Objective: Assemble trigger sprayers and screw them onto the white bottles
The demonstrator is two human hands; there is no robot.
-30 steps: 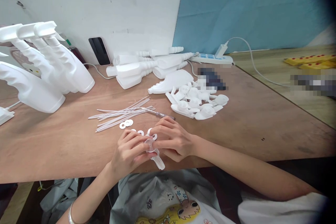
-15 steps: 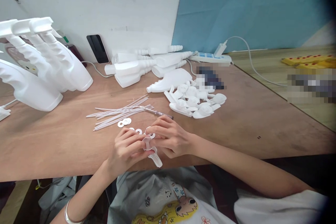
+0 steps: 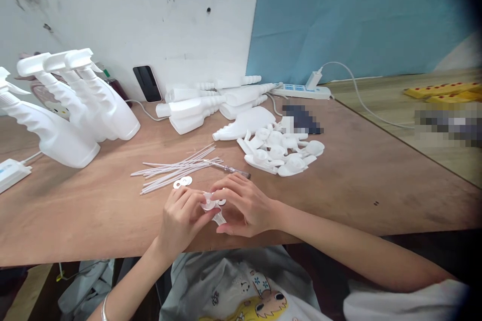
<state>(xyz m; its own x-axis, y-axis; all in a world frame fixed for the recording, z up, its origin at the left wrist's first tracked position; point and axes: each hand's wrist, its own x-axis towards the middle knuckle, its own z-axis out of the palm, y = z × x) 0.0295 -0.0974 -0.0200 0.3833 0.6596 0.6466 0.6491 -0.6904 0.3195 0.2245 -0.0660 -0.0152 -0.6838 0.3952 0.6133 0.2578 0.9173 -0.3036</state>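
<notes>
Between my two hands is a white plastic spray head [image 3: 208, 202], its round collar facing up. A clear-white tail [image 3: 219, 218] of it points down toward me. My left hand [image 3: 183, 216] is closed on the collar from the left, thumb and fingers pinching its side. My right hand [image 3: 246, 205] bends round it from the right, fingertips at the collar's rim and thumb stretched below the tail. A flat white washer [image 3: 222, 202] shows partly beneath the right fingers. Just beyond the left hand lie more white washers [image 3: 183, 182].
Thin white tubes [image 3: 176, 168] and a screwdriver [image 3: 231, 169] lie behind my hands. Several spray heads [image 3: 278, 150] are heaped to the right. White bottles [image 3: 199, 110] lie along the wall; assembled spray bottles [image 3: 109, 105] stand at left. A phone [image 3: 147, 83] leans there; a power strip [image 3: 301, 91] sits behind.
The spray head has turned in my hands, its collar now facing up more. My right thumb has stretched out lower. The camera view has tilted upward slightly.
</notes>
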